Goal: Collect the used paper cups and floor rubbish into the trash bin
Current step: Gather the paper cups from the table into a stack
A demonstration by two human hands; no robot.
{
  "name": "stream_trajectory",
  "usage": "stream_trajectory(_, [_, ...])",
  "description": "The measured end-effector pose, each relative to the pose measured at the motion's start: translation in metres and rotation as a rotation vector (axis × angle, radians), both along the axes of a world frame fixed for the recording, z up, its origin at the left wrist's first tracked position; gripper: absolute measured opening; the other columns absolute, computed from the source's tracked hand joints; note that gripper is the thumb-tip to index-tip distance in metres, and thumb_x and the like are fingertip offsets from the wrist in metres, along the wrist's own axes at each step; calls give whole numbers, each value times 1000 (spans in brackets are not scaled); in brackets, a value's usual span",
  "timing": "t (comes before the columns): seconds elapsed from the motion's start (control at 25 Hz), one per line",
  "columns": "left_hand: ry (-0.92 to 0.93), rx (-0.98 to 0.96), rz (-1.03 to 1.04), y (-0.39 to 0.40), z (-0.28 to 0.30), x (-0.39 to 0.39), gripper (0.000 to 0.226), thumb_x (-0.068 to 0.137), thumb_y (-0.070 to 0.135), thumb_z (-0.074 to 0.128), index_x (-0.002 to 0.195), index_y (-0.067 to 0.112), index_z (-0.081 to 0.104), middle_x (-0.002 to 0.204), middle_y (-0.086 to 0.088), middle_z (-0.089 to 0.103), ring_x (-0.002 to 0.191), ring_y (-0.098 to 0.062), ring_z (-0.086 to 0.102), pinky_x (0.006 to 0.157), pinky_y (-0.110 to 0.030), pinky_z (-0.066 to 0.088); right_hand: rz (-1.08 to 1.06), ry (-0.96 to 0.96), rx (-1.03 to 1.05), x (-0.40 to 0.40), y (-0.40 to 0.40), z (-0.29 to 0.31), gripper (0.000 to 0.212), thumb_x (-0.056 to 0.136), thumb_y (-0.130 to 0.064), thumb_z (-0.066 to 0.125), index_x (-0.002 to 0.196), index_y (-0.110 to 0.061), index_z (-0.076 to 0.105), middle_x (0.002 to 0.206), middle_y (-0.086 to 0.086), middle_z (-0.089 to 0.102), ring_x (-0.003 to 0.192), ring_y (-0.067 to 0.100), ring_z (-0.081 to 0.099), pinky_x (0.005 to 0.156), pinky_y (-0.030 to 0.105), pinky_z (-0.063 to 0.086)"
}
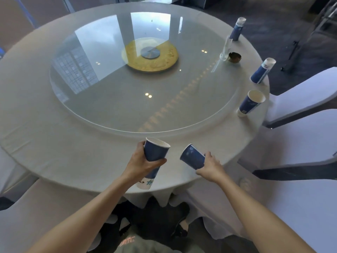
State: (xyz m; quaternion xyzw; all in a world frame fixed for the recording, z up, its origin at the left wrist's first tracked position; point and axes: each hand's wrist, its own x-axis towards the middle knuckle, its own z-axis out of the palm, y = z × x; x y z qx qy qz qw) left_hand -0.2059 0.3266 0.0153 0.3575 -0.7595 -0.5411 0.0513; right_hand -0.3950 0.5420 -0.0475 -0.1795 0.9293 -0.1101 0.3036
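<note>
My left hand (141,163) grips a stack of blue paper cups (155,152), its top cup open upward and a white-based cup sticking out below. My right hand (211,168) holds a single blue paper cup (192,157), tilted with its base pointing left toward the stack. Both are above the near edge of the round white-clothed table (73,161). Three more blue cups stand along the table's right edge: one open and empty (250,103), one further back (261,73), and one at the far right (237,30). No trash bin is in view.
A large glass turntable (127,99) covers the table's middle. A clear glass (225,50) and a small dark bowl (234,57) sit near the right rim. White-covered chairs (300,99) stand close at the right, another chair (45,207) at my left.
</note>
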Motion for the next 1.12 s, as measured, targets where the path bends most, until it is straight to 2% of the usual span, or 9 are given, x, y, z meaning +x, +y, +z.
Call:
stream_trajectory(0.08, [35, 35, 17, 30, 9, -28, 71, 66, 38, 94, 121, 28, 50, 107, 8, 69, 98, -15, 71, 80, -44, 62, -119, -101, -220, -1, 37, -1, 65, 69, -24, 78, 121, -16, 41, 120, 8, 54, 108, 30, 60, 87, 44, 56])
stream_trajectory(0.2, [140, 65, -24, 67, 25, -69, 78, 56, 51, 90, 122, 31, 54, 113, 6, 70, 103, -17, 70, 81, -45, 64, -236, -161, -384, 6, 84, 2, 64, 71, -16, 76, 123, -20, 39, 119, 1, 54, 103, 22, 60, 84, 43, 56])
stream_trajectory(0.32, [203, 119, -74, 101, 36, -109, 77, 66, 35, 94, 130, 28, 54, 118, 2, 70, 104, -18, 70, 80, -40, 64, -316, -212, -460, 16, 125, 2, 72, 74, -11, 76, 135, -28, 40, 121, -9, 56, 104, 12, 61, 83, 37, 56])
stream_trajectory(0.44, [249, 198, -127, 133, 36, -146, 68, 74, 19, 93, 130, 22, 55, 116, 4, 71, 100, -11, 71, 72, -24, 62, -378, -200, -491, 28, 157, 3, 68, 73, -4, 77, 130, -24, 45, 117, -4, 60, 97, 4, 62, 73, 29, 57])
stream_trajectory(0.52, [256, 256, -184, 155, 30, -163, 68, 74, 13, 93, 131, 17, 55, 115, 5, 71, 102, -11, 71, 71, -19, 60, -428, -186, -514, 32, 171, 9, 67, 71, -1, 79, 127, -18, 45, 114, 3, 61, 95, 12, 65, 67, 30, 58])
stream_trajectory(0.68, [228, 356, -340, 194, 14, -180, 85, 56, 21, 99, 129, 16, 55, 118, 1, 71, 103, -9, 73, 77, -24, 60, -538, -105, -569, 32, 189, 24, 57, 64, 0, 83, 113, -1, 54, 101, 20, 66, 88, 36, 69, 71, 54, 61])
stream_trajectory(0.8, [169, 410, -486, 214, 1, -185, 87, 51, 18, 99, 125, 15, 53, 116, -1, 70, 96, -7, 71, 71, -18, 57, -622, -132, -623, 31, 195, 30, 68, 71, -5, 88, 125, -19, 48, 117, 3, 63, 100, 13, 67, 72, 30, 65])
stream_trajectory(0.88, [111, 437, -562, 219, -8, -185, 88, 59, 10, 100, 129, 18, 48, 122, -6, 65, 100, -12, 68, 70, -17, 58, -643, -176, -643, 31, 196, 30, 74, 75, -16, 89, 131, -27, 42, 128, -10, 57, 110, 1, 58, 72, 14, 58])
stream_trajectory(1.12, [74, 453, -591, 213, -45, -183, 94, 47, 36, 99, 129, 21, 56, 125, -6, 71, 119, -26, 68, 93, -42, 61, -658, -203, -614, 28, 182, 26, 75, 78, -26, 89, 135, -34, 41, 128, -22, 57, 110, 1, 60, 72, 12, 55])
